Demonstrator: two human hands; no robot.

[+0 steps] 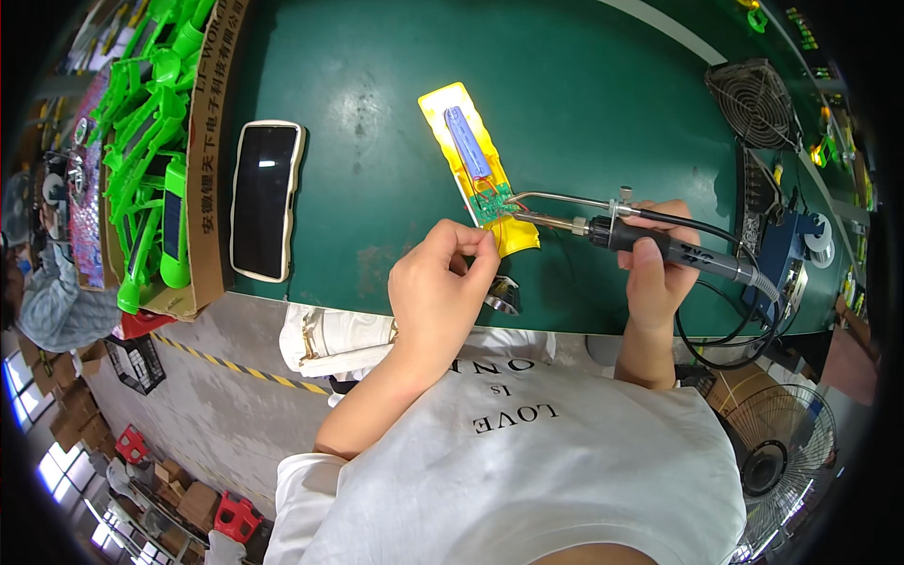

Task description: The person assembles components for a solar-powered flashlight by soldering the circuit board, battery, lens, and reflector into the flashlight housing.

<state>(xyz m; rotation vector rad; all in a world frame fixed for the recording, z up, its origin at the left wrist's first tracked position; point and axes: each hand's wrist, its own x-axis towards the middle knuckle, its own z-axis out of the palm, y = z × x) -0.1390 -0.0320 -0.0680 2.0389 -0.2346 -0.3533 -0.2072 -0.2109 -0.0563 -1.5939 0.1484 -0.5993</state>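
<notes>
On the green table lies a yellow plastic housing (519, 242) with a blue cylindrical battery (467, 143) and a small green circuit board (493, 203) in it. Thin wires run between battery and board. My right hand (659, 259) grips a soldering iron (667, 247) with a metal wire-feed tube (565, 199) along its top; both tips reach the circuit board. My left hand (441, 282) is closed in a pinch at the board's near left edge; what its fingertips hold is hidden. A shiny reflector cup (504, 295) sits just right of that hand.
A phone (266, 201) in a pale case lies at left, beside a cardboard box (213, 141) of green plastic housings (151, 160). At right are a small fan (753, 102), a blue solder feeder (786, 250) and looping black cables (720, 341). A person (66, 297) is at far left.
</notes>
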